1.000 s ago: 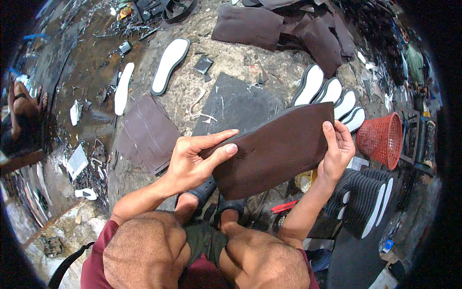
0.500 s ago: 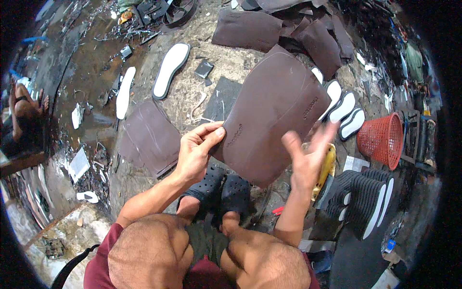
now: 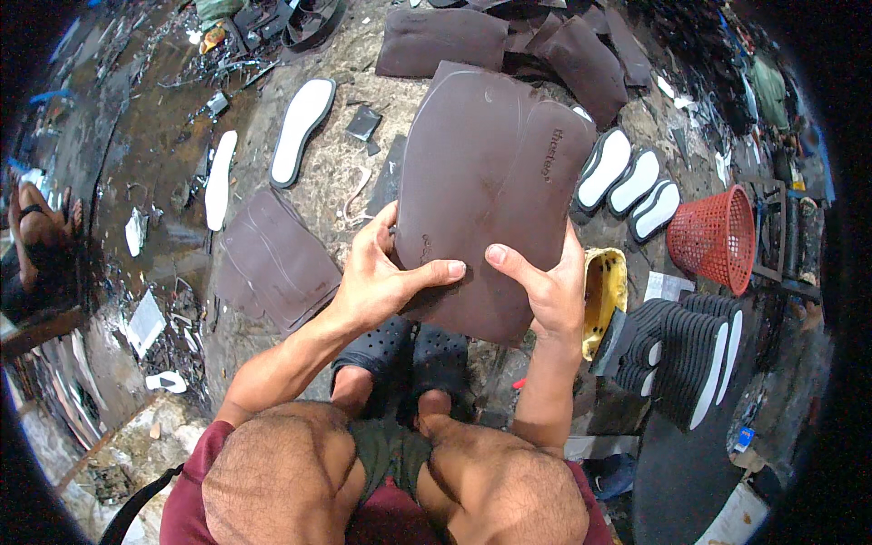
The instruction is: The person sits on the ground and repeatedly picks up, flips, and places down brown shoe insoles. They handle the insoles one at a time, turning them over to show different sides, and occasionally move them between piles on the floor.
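A dark brown leather-like sheet (image 3: 481, 173), marked with pale curved outlines and stamped lettering, is held up in front of me. My left hand (image 3: 381, 268) grips its left edge, the thumb pressed on the face. On the opposite edge my right hand (image 3: 549, 286) is closed in the same way, its fingers behind the sheet. Whether the sheet is one layer or several I cannot tell. Below and to the left, another brown sheet (image 3: 272, 259) with similar outlines lies on the ground.
White-topped soles (image 3: 604, 168) lie right of the sheet, beside a red basket (image 3: 713, 241). Stacked black soles (image 3: 677, 354) and a yellow container (image 3: 604, 295) stand nearer. Brown scraps (image 3: 440, 43) are heaped at the far side. A white insole (image 3: 302, 132) lies left. Another person (image 3: 41, 227) sits far left.
My right hand, apart from the sheet and blurred before, has come in and gripped its right edge. The sheet has turned more upright, and my left thumb reaches further over it.
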Tool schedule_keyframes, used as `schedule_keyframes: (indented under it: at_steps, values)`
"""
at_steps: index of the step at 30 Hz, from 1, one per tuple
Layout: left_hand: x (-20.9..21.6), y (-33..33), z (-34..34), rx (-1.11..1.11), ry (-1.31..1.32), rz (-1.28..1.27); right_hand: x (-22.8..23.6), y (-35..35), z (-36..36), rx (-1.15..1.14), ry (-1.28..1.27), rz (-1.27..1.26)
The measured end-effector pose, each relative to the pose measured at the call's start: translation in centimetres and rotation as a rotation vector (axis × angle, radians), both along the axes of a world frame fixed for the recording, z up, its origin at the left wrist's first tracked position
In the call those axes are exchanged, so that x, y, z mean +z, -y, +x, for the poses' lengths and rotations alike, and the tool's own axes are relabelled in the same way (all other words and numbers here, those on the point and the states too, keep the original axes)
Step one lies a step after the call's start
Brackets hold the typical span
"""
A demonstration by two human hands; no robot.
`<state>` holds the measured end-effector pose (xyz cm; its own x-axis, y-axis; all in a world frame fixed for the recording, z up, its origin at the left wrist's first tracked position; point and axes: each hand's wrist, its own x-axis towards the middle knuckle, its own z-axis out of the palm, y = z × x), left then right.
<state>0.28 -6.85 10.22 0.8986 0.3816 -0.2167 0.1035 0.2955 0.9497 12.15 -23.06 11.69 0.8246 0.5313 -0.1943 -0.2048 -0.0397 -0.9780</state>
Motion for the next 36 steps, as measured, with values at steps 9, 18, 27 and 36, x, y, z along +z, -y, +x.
schedule_keyframes:
  at_steps: [9, 18, 27, 36]
  values:
    - [-3.3, -2.5, -0.8, 0.033, -0.197, -0.508, -0.9, 0.5, 0.9, 0.019, -0.185, 0.054]
    - [-1.4, -1.6, 0.8, 0.395, -0.027, -0.411, -4.1, 1.0, -2.0, 0.094, -0.197, 0.141]
    - [-0.9, -4.3, -0.6, 0.159, -0.03, -0.302, -4.0, 3.2, -2.8, 0.261, -0.079, -0.123]
    - [0.5, -3.6, -2.5, -0.187, 0.264, 0.163, -0.4, 1.1, -2.2, 0.138, 0.434, 0.17]
